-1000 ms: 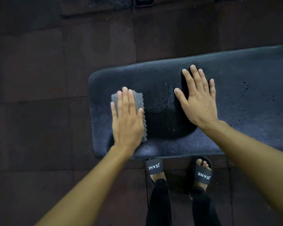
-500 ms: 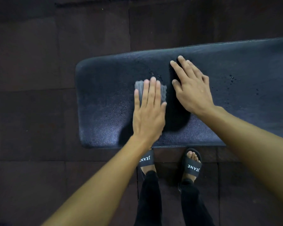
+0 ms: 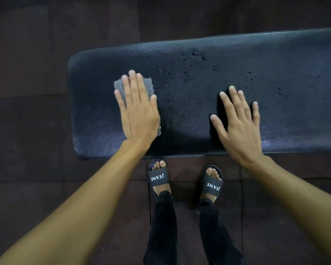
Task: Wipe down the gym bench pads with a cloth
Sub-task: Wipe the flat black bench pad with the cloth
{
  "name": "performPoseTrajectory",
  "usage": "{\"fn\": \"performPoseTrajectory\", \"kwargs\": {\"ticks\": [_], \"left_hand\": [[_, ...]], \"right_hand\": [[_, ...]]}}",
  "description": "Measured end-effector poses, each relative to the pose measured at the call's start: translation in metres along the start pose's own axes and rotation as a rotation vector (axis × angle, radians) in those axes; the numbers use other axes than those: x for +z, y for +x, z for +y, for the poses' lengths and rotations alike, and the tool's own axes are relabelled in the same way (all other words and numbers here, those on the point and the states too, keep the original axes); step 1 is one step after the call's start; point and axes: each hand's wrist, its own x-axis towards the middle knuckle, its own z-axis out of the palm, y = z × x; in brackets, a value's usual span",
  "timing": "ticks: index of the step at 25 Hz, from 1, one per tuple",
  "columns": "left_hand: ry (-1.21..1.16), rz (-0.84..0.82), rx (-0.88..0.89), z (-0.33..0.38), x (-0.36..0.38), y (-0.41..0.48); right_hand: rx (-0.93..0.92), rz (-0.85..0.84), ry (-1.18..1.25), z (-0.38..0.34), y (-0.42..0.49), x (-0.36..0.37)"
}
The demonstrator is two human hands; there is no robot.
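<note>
pressing flat, fingers together, the left hand (image 3: 137, 109) pins the grey cloth (image 3: 118, 86) on the pad (image 3: 275, 64) left of centre; the right hand (image 3: 239, 121) lies spread, empty, right of centre on the pad.

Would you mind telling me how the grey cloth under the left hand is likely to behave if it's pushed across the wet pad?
The grey cloth looks soft and floppy, so it may bunch unless the left hand stays flat on it. Droplets on the bench pad suggest it should slide fairly easily. Its wavy edge hints at a textured weave, likely absorbent and light.
</note>
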Motion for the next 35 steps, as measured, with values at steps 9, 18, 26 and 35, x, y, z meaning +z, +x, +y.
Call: {"fn": "performPoseTrajectory", "kwargs": {"ticks": [9,18,26,35], "left_hand": [[0.011,-0.062,0.232,0.027,0.013,-0.089],[0.014,-0.020,0.006,0.029,-0.002,0.018],[0.030,-0.006,0.278,0.107,0.014,-0.005],[-0.035,-0.054,0.016,0.059,0.003,-0.006]], "right_hand": [[0.008,0.002,0.010,0.008,-0.002,0.008],[0.010,0.029,0.022,0.007,0.002,0.008],[0.002,0.096,0.089,0.010,0.004,0.001],[0.109,-0.032,0.035,0.069,0.078,-0.040]]}}
